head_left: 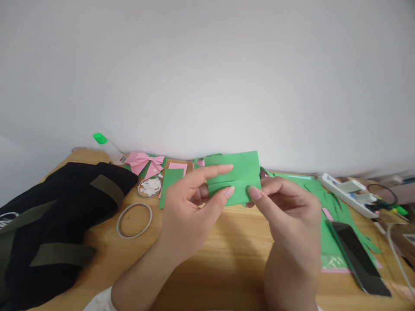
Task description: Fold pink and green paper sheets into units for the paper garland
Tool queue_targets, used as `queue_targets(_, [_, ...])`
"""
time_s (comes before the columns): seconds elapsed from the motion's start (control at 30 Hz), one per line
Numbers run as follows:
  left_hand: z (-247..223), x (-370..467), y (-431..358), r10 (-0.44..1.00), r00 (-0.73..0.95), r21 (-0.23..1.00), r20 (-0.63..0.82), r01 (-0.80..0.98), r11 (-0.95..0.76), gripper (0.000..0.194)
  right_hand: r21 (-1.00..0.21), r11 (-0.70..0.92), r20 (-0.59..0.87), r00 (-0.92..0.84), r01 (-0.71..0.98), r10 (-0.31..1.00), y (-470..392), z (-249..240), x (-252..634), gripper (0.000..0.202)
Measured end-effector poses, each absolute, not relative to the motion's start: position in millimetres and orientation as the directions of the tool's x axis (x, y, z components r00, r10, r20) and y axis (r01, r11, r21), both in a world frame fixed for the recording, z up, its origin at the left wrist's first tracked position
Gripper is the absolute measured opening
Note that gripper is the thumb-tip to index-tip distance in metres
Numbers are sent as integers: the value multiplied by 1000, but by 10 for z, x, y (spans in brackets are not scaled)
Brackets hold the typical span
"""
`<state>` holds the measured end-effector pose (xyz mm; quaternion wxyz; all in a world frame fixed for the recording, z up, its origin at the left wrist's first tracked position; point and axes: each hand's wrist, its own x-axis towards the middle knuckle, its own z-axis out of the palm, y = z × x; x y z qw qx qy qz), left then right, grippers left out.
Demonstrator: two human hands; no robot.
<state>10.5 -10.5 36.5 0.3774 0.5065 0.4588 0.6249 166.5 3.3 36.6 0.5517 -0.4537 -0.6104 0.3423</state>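
Note:
A piece of green paper, with a fold across its lower part, is held up above the table between both hands. My left hand grips its left side, the thumb on the front of the folded strip and the index finger stretched across the upper part. At the lower right corner, my right hand pinches the paper between thumb and fingers. The fingers behind the sheet are partly hidden.
On the wooden table lie a dark cloth bag, a tape ring, a glue stick, a pink paper bow, white scraps, a green card, a phone and a power strip. A wall stands behind.

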Motion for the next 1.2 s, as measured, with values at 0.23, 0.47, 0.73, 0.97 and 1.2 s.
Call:
queue_targets(0.23, [354,93,-96,934,-216,957,286,11,-291,27,-912,372,382,22,173,924,30,369,1663,23])
queue_targets(0.47, [357,99,-84,934,-198,949,296,-55,-312,29,-909,368,376,4,195,927,38,384,1670,22])
queue_targets(0.73, [345,87,-84,933,-206,950,296,-34,-309,28,-908,369,377,6,196,926,51,385,1659,23])
queue_targets(0.97, [331,86,-53,932,-218,951,290,-38,-305,27,-925,342,345,-11,168,938,55,366,1657,23])
queue_targets(1.2, [327,67,-45,921,-243,950,305,14,-311,25,-975,206,199,-90,80,976,104,387,1655,16])
